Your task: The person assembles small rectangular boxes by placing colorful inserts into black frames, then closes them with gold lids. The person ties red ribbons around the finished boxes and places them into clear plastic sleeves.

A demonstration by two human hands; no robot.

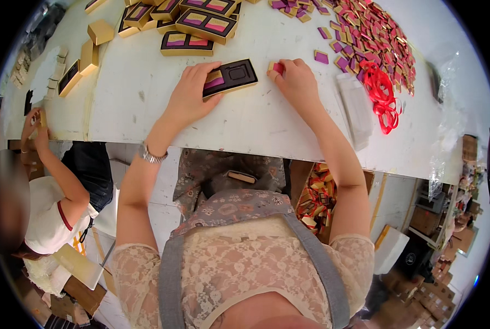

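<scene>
My left hand [195, 90] is closed round the left end of a small gold box with a black tray insert [237, 73]. In the tray's left slot sits a purple and gold packet [213, 81], partly under my fingers; the right slot holds nothing. Just right of the box, my right hand [296, 82] pinches a small pink and gold packet [276, 68] between thumb and fingers, held apart from the box.
Filled gold boxes [206, 24] are piled at the back. A heap of pink and purple packets [371, 33] covers the back right. Red ribbon [381, 93] and clear plastic sleeves [356, 112] lie right of my right arm. Another person's hands [35, 129] work at the far left.
</scene>
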